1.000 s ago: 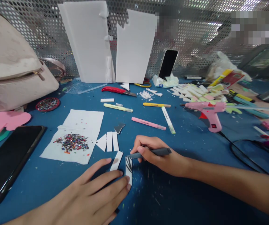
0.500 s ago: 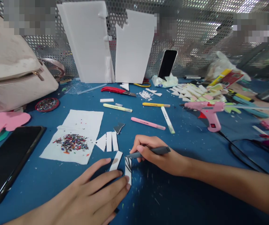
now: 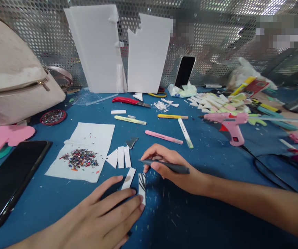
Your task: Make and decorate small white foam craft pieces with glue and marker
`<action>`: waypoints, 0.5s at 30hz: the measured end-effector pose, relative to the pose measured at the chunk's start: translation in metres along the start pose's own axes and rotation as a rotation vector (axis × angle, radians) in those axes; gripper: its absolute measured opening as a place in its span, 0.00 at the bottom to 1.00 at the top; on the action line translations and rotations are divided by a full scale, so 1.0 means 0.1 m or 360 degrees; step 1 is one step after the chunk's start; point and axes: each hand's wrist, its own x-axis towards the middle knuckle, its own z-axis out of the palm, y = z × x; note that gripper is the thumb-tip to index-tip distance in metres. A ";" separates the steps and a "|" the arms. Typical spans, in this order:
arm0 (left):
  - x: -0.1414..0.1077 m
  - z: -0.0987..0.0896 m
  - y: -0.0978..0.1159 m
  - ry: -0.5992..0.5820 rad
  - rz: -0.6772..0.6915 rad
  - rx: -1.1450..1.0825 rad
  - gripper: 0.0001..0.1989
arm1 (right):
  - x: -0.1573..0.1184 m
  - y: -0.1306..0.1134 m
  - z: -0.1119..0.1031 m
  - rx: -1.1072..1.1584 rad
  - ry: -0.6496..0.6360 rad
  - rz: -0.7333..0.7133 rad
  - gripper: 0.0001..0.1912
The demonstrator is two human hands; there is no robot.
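My right hand point(image 3: 166, 164) is closed around a dark grey marker pen point(image 3: 173, 167). Its tip points left, just above and apart from a small white strip point(image 3: 142, 186) that carries curved black strokes on its upper part. My left hand point(image 3: 112, 211) lies with fingers spread, the fingertips pressing the lower end of that strip against the table. Beside the fingers is a second white strip point(image 3: 128, 178) with a greyish patch. Farther up lie two plain white strips point(image 3: 124, 156), a white triangle point(image 3: 112, 159) and a dark grey shard point(image 3: 132, 142).
White paper point(image 3: 97, 133) holds a heap of colourful beads point(image 3: 82, 159). Several highlighters, including a pink one point(image 3: 163, 137), and a red utility knife point(image 3: 128, 100) lie beyond. A pink glue gun point(image 3: 228, 122) with cable is right; a black phone point(image 3: 14, 183) and bag point(image 3: 16, 69) are left.
The marker's tip has lifted off the strip's top edge and moved up slightly with my right hand. My left hand stays in place on the strip.
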 end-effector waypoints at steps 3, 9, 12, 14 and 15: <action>-0.03 0.01 0.00 0.0019 0.0018 -0.0024 0.16 | -0.01 -0.02 0.00 0.0033 -0.0013 0.0032 0.13; -0.08 0.02 0.03 0.0075 0.0043 -0.0079 0.14 | -0.03 -0.03 -0.01 0.0079 -0.0103 0.0053 0.15; -0.08 0.03 0.04 0.0066 0.0011 -0.0083 0.12 | -0.05 -0.01 -0.01 0.0150 -0.0207 0.0077 0.16; -0.08 0.04 0.04 0.0088 -0.0010 -0.0095 0.11 | -0.05 -0.01 -0.02 0.0153 -0.0223 0.0057 0.16; -0.09 0.05 0.04 0.0099 -0.0005 -0.0095 0.11 | -0.05 -0.02 -0.02 0.0136 -0.0200 0.0041 0.16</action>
